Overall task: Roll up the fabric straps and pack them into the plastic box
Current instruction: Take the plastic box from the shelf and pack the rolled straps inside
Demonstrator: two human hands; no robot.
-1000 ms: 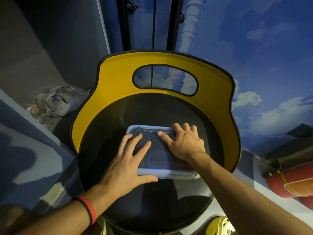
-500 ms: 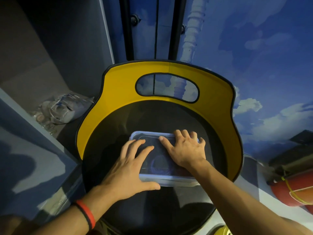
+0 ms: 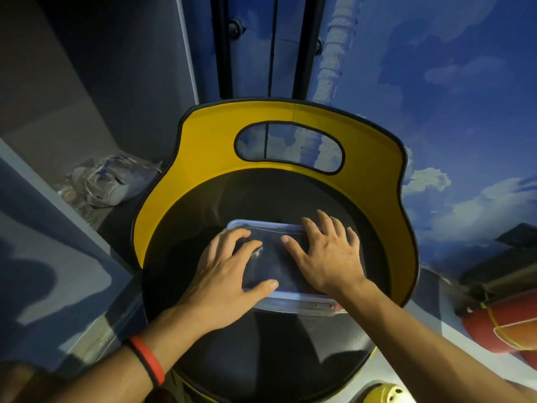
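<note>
- Pressing down on the clear lid of the plastic box with both hands; box lying flat on the black seat of a yellow-backed chair, roughly mid-seat.
- Left hand: grip not closed round anything; fingers arched, tips on the lid near its far-left corner, thumb tip on the near edge.
- Right hand: grip open, palm and straight fingers flat over the right half of the lid, fingertips reaching the far rim.
- Changed against half a second back: left fingers gone from flat and spread mid-lid to arched and shifted left toward the corner; right hand barely different, same flat press.
- Box in the same spot on the seat; shift in framing looks like head movement only.
- Fabric straps: not made out now, only a dark blur under the lid; presumably inside.
- Judgement: packing looks finished, closing stage under way; left hand apparently working round the rim to snap corners down.
- Cannot tell whether any corner is fully seated.
- Also seen: red wristband on left wrist, crumpled bag far left, red cylinder at right.
</note>
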